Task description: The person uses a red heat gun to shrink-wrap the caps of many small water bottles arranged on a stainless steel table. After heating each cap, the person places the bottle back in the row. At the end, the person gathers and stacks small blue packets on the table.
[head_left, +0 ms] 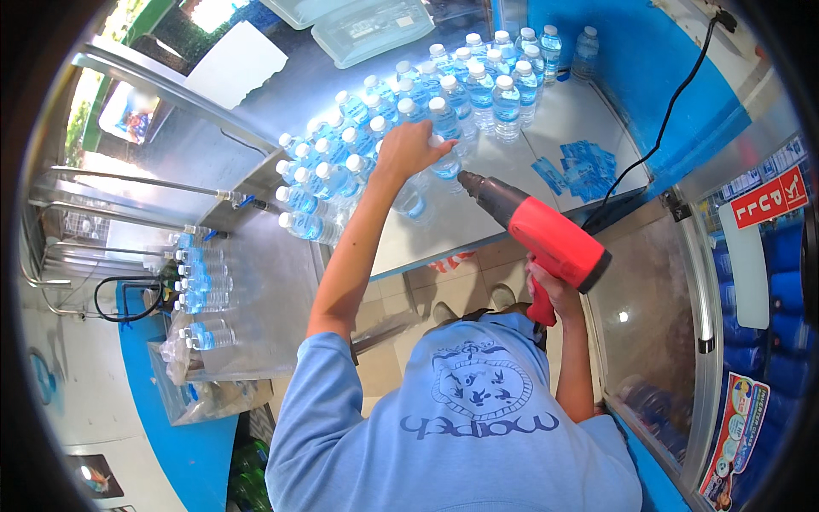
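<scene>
Well to the left of the left fingers, see a row of blue-labelled bottles (pixel 205 282) on a metal counter (pixel 269 299). Closer in, leftward and beyond those fingers, see a dense crowd of capped water bottles (pixel 337 179). Then come to the left hand (pixel 408 154): curled, thumb and fingers pinched about the cap of one small water bottle (pixel 446 168), with firmness impossible to tell. Just nearer the body, partly hidden by this hand, see a second bottle (pixel 412 203).

Held directly below the left fingertips, with cap up in the pinch, long axis close to upright and base down toward the white tabletop (pixel 452 226); cannot tell whether touching it. Far nearer to the left hand than to the right. Just right of the left fingers and slightly nearer the body, find the nozzle of a red-and-black heat gun (pixel 546 226), pointed leftward at the bottle's side, crossing that upright axis. Cannot judge contact or gap from this view.

Farther right, see the right hand (pixel 556 288) wrapped around the gun's handle. Beyond the gun, right of the left fingers, see loose blue label pieces (pixel 589 169) and a black cord (pixel 659 143).
</scene>
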Demonstrator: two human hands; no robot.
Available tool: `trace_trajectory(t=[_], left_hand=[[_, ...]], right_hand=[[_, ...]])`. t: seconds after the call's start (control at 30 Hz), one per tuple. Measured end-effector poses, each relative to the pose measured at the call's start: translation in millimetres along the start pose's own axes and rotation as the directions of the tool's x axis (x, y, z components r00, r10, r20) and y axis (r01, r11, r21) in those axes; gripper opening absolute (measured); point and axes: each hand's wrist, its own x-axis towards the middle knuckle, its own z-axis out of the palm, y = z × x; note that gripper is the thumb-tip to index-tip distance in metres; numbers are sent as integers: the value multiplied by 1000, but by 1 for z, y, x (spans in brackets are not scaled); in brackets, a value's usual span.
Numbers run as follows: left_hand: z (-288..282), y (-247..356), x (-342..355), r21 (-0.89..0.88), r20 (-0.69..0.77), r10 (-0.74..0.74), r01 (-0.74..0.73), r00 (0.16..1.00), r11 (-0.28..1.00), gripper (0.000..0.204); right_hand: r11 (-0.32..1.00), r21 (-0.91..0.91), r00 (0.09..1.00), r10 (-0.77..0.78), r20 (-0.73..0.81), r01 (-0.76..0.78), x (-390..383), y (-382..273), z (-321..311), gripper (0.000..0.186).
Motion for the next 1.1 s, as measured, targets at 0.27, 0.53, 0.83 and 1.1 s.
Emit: trace_trajectory(t=[0.27, 0.53, 0.83, 1.1], left_hand=[[8, -2, -1, -126, -24, 107, -109, 994, 986, 49], [-5, 40, 43, -156, -207, 139, -173, 968, 973, 47], [60, 38, 116, -61, -124, 87, -95, 989, 994, 50], [26, 18, -19, -221, -365, 67, -156, 929, 963, 61]], right_hand=[[971, -239, 999, -13, -34, 5, 5, 3, 1, 20], [954, -276, 967, 44, -249, -115, -33, -10, -33, 21], [977, -179, 925, 38, -377, -113, -44, 1, -67, 33], [997, -73, 980, -46, -192, 32, 0, -8, -58, 35]])
